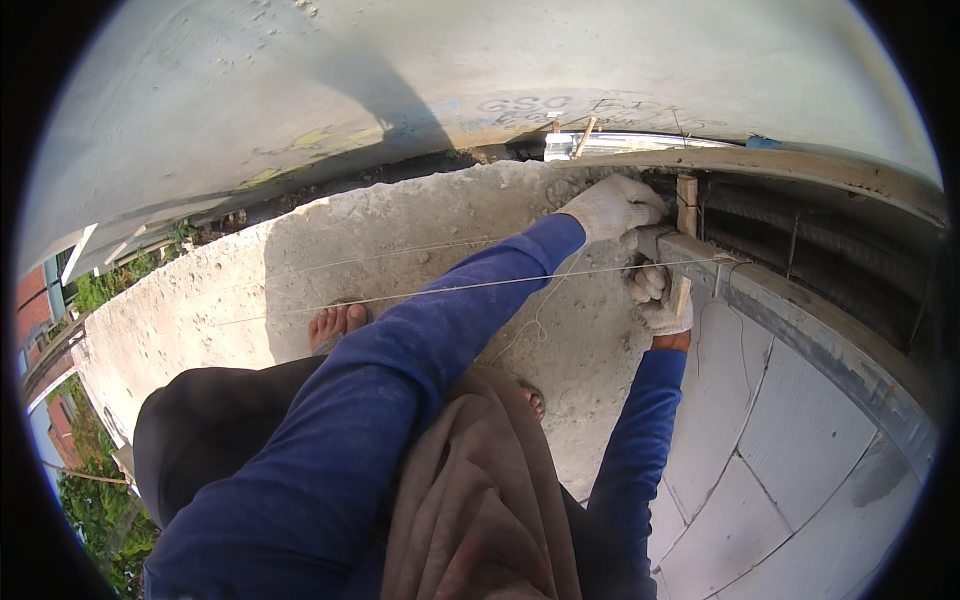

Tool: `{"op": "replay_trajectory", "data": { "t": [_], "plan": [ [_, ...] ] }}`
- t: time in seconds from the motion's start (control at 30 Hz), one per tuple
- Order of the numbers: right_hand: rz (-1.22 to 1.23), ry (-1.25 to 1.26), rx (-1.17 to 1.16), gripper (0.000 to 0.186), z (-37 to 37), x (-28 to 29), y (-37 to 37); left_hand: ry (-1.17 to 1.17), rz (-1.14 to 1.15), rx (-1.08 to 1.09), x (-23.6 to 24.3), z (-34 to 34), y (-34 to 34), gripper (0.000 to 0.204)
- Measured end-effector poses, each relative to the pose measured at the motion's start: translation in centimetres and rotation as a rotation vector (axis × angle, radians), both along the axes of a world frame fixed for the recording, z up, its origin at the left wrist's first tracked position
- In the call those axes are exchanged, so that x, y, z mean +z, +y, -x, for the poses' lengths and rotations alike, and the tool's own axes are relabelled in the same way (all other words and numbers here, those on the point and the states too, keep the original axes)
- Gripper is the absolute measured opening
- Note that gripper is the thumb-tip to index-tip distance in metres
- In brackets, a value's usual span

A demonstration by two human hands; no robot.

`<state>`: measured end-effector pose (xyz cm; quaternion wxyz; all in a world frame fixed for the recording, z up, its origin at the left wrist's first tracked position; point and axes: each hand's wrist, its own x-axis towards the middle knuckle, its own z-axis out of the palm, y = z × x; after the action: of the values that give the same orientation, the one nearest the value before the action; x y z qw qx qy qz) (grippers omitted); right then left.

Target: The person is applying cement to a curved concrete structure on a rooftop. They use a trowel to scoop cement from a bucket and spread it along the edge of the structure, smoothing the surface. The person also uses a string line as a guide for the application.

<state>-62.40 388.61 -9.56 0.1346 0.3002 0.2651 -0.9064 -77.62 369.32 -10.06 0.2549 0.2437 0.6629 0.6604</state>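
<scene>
My left hand (615, 208), in a white knitted glove, reaches to the end of a long wooden form board (790, 315). Its fingers are bent in beside an upright wooden batten (687, 204); the fingertips are partly hidden. Just below, my right hand (664, 305), gloved too, has its fingers curled under the board's end. A short wooden stub (680, 296) shows against this hand, and what lies in its grip is hidden. A thin taut string (450, 290) passes over my left sleeve to the board, where dark tie wire (738, 262) is wound.
Steel bars (820, 225) lie in the dark trough behind the board. A pale block wall (745, 450) stands below it. My bare foot (338, 322) rests on a rough concrete ledge (190, 275), with a drop on its far side. Loose string (535, 325) trails across the concrete.
</scene>
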Motion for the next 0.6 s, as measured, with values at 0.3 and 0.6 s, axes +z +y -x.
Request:
{"op": "replay_trajectory", "data": {
  "t": [0.3, 0.6],
  "plan": [
    [-0.197, -0.074, 0.015, 0.023, -0.7, -1.1, 0.1, -0.567, -0.076, -0.047, 2.5, 0.0, -1.0, 0.024],
    [-0.218, -0.099, 0.043, 0.025, -0.5, -0.8, 1.3, -0.412, -0.096, -0.153, 0.7, 0.4, -0.7, 0.024]
  ]
}}
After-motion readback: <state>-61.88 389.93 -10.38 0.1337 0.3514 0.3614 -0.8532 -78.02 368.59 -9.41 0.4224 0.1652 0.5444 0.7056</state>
